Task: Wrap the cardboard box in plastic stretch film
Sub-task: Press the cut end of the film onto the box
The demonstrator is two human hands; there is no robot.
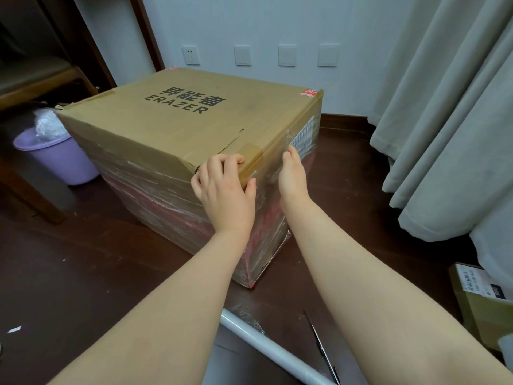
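Our left hand (224, 187) grips the box (177, 120) corner; our right hand (291, 173) presses open and flat against the film (269, 229).

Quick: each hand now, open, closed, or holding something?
Left hand: fingers curled over the cardboard box corner, gripping it.
Right hand: open, flat against the stretch film on the box side.

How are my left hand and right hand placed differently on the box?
The left hand curls over the cardboard box's near top corner; the right hand lies flat, fingers straight, on its side. The left hand's fingers touch the unwrapped top; the right hand touches stretch film. Both touch it.
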